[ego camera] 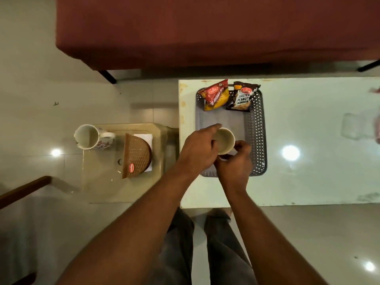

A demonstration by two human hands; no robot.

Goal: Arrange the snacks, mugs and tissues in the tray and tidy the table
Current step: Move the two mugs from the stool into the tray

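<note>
While my left hand (pixel 197 149) and right hand (pixel 234 165) both grip the cream mug (pixel 225 140), I see it in the near half of the grey tray (pixel 259 128), snack packets (pixel 217 95) at its far end.

Tray (pixel 258 128): grey, perforated walls, centre-right of frame.
Red-yellow snack packet (pixel 217 95), black peanut packet (pixel 243 97): side by side at the tray's upper end.
Plain mug (pixel 225 140): cream, mouth up, in the tray's lower half.
Floral mug (pixel 86 136): upright, left of frame.
Tissues (pixel 147 137): white, under a brown tissue holder (pixel 136 155).
</note>
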